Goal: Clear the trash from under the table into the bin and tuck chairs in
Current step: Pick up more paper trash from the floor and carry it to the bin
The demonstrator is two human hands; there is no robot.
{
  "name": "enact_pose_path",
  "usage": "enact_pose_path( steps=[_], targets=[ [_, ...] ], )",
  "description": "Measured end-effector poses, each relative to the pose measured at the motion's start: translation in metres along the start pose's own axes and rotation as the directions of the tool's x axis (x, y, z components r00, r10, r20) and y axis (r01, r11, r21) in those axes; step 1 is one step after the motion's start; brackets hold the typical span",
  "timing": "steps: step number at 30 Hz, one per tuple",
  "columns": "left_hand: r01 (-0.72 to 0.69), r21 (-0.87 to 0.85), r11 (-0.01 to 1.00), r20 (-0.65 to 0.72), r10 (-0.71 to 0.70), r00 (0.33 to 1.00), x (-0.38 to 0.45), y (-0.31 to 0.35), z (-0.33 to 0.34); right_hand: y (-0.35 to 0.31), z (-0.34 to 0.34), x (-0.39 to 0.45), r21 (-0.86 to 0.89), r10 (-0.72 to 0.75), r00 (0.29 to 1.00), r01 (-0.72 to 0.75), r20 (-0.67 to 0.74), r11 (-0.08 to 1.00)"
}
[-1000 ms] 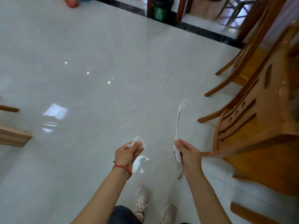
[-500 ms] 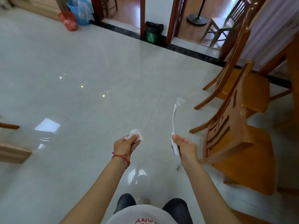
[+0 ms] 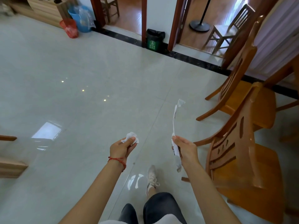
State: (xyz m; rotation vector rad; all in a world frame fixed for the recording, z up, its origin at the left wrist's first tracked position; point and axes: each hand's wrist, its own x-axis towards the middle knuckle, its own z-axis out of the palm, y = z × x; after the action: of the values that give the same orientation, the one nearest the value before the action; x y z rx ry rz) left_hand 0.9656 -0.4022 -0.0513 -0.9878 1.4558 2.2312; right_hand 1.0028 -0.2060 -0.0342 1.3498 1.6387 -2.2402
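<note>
Head view, looking down past both forearms at a pale glossy tiled floor (image 3: 80,65). Hard to read: the print on the long white wrapper (image 3: 175,126) is too small to make out, and its lower end is partly covered by the right hand (image 3: 186,148). The wooden table (image 3: 289,50) is cut off at the right edge, so nothing beneath it shows. The label on the green bin (image 3: 154,40) is a blur. Wooden furniture at the left edge (image 3: 9,165) is cropped too.

Counted: 2 pieces of trash, 1 per hand. The left hand (image 3: 122,147), with a red cord bracelet (image 3: 119,160) at the wrist, pinches a crumpled white tissue (image 3: 131,137) between thumb and fingertips. The right hand pinches the wrapper near its lower third, the strip standing up and slightly tilted. 2 large wooden chairs (image 3: 239,152) stand at the right, pulled out from the table, and 2 smaller chairs sit in the rooms beyond the doorways. By the far wall are 3 containers: the green bin with a black liner between 2 door frames, a blue bucket (image 3: 80,20) and a red basket (image 3: 69,28) just beside it.

Against 0.5 s ago, the view has tipped up, showing more of the rooms beyond, the green bin looks nearer, and 1 white sneaker (image 3: 151,178) is now stepped forward. Both grips are unchanged.
</note>
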Motion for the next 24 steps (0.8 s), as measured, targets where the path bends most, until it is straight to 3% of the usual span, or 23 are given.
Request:
enact_pose_path(
  steps=[15,24],
  targets=[
    [-0.070,-0.047,0.996,-0.029,0.069,0.997,0.123,0.102,0.110,-0.129,0.088,0.138,-0.007,0.009,0.997,-0.009,0.079,1.000],
    [-0.035,-0.051,0.998,-0.006,0.035,0.999,0.241,0.187,0.159,-0.190,0.178,0.228,0.008,0.030,0.998,-0.030,0.047,1.000]
  ],
)
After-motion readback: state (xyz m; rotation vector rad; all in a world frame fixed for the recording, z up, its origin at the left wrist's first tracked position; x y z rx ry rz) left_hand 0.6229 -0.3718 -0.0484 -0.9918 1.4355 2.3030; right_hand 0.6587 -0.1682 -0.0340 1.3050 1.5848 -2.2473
